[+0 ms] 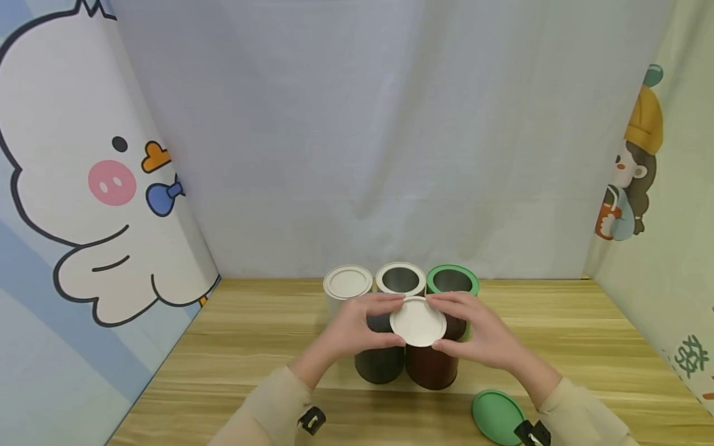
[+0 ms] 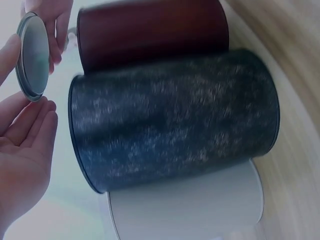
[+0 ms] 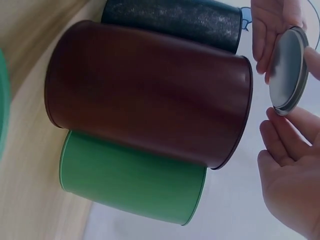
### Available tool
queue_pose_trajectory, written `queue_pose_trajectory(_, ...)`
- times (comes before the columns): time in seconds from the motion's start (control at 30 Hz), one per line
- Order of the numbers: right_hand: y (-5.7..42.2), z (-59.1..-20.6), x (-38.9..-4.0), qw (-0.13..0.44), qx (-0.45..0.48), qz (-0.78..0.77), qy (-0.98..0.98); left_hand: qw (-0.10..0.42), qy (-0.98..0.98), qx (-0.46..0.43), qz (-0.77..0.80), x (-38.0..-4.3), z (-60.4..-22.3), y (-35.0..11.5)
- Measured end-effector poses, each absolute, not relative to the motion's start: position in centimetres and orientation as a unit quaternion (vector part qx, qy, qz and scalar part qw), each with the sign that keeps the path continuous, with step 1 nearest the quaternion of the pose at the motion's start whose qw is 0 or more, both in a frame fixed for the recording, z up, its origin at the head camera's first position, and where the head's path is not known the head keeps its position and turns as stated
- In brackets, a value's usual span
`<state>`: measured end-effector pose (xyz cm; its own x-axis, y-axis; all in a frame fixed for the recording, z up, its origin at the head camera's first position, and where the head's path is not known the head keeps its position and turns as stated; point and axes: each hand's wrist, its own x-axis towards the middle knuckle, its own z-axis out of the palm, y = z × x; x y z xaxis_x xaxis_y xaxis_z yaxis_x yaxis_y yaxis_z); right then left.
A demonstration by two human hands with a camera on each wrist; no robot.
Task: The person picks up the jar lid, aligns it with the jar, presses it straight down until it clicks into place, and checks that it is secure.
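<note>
A white lid (image 1: 418, 321) is held in the air above the front of a cluster of cans, its grey underside seen from both wrist cameras and turned toward them. Its left edge is pinched between the thumb and fingers of the left hand (image 1: 361, 323), and its right edge is pinched the same way by the right hand (image 1: 475, 325), so that both grips are closed on the one rim. A gap is shown in the wrist views between the lid and the cans below. Beneath the hands, a black can (image 1: 379, 365) and a dark red can (image 1: 432, 367) are stood upright, close beside each other; the black can's top is hidden by the left hand. In the row behind, a white can (image 1: 348, 282) is placed at the left, a white-rimmed can (image 1: 400, 280) with a dark centre in the middle, and a green can (image 3: 132, 177), dark within its rim, at the right. A green lid (image 1: 496, 417) is laid on the wooden table (image 1: 262, 322) near the right forearm, part of its edge covered by the black strap (image 1: 532, 432) at that wrist. The table is backed by a grey curtain (image 1: 362, 136), flanked by panels printed with cartoon figures.
</note>
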<state>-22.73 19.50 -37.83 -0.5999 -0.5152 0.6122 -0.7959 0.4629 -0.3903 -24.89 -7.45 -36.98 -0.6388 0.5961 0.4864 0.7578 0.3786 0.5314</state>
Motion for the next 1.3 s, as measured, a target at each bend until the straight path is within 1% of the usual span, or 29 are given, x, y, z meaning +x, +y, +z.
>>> queue_pose_trajectory(0.3,19.1,-36.9,-25.4,0.167,0.360,0.336,-0.854,0.115,-0.844,-0.354,-0.386,-27.2,-36.4,-7.5)
queue_pose_trajectory(0.5,18.6,-35.9,-26.7,0.141,0.334,0.350,-0.864,0.127,-0.845,-0.339,-0.394,-28.7,-36.0,-7.4)
queue_pose_trajectory(0.83,17.9,-34.6,-28.4,0.125,0.315,0.332,-0.880,0.104,-0.856,-0.296,-0.409,-30.2,-35.3,-7.2)
queue_pose_trajectory(1.3,17.4,-34.8,-31.0,0.072,0.281,0.340,-0.895,0.084,-0.853,-0.273,-0.436,-32.7,-36.0,-7.3)
